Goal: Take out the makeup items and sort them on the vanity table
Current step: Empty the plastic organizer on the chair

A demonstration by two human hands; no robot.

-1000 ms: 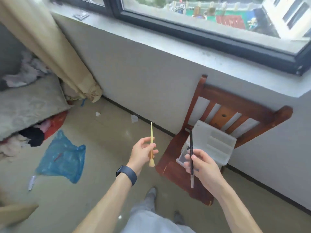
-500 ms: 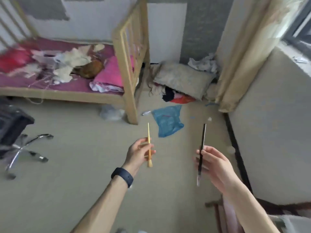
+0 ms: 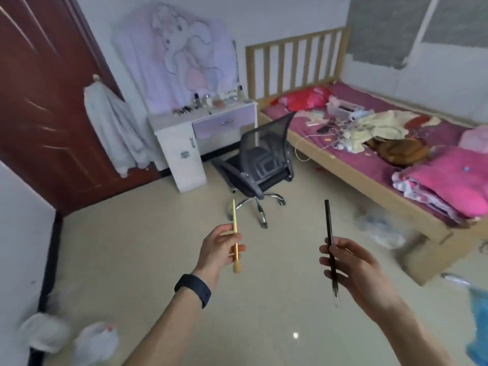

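Right now your left hand (image 3: 217,248) pinches a yellow makeup brush (image 3: 235,240) between thumb and fingers, handle up, bristles down. Your right hand (image 3: 353,268) grips a thin black makeup pen (image 3: 330,249), also upright, silvery tip down; it may be a liner brush, too blurred to tell. Both are held over the floor, well apart from the white vanity table (image 3: 169,120) at the far wall. Small bottles (image 3: 211,100) crowd the vanity top. A grey mesh office chair (image 3: 260,159) stands just beside the vanity, between you and it. The bed (image 3: 356,165) with pink bedding and clutter runs along the right. A white garment (image 3: 111,122) hangs on the dark red door (image 3: 39,101). Bags on the floor: a pale one (image 3: 380,228) near the bed, white ones (image 3: 95,342) lower left.
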